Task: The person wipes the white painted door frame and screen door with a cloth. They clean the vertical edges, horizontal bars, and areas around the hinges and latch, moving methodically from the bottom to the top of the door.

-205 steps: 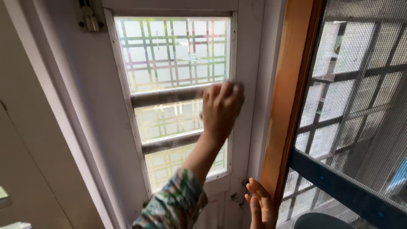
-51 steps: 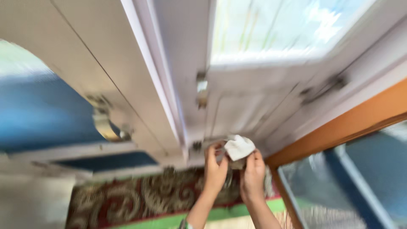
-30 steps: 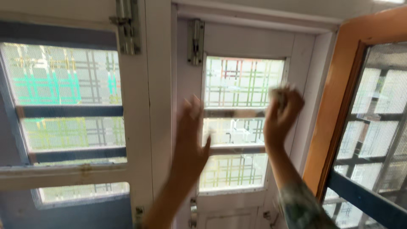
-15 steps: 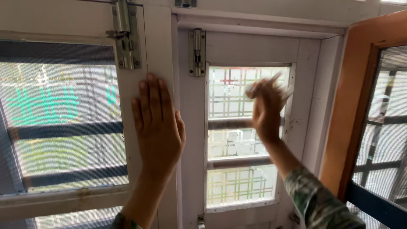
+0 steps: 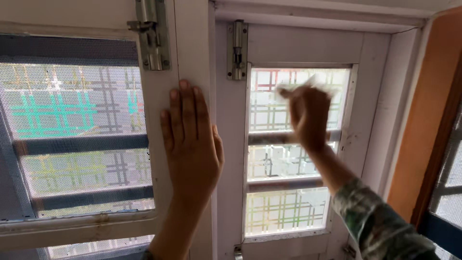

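My left hand (image 5: 191, 144) lies flat, fingers spread, against the white upright frame (image 5: 192, 58) between two window shutters. My right hand (image 5: 308, 113) is raised against the upper pane (image 5: 272, 103) of the right shutter's frosted glass, blurred with motion and closed on a small pale cloth (image 5: 299, 87) that shows only as a smear at the fingertips. A patterned sleeve (image 5: 380, 226) covers my right forearm. Two grey bars (image 5: 284, 184) cross the right pane.
The left shutter has a mesh screen (image 5: 72, 130) with dark bars. Two metal slide bolts (image 5: 154, 36) (image 5: 237, 48) sit near the top of the frames. An orange wooden door frame (image 5: 428, 125) with mesh stands at the right edge.
Earlier both hands held the cloth low near the floor. My left hand then rose and settled flat on the frame; my right hand went up with the cloth and moves across the top pane.
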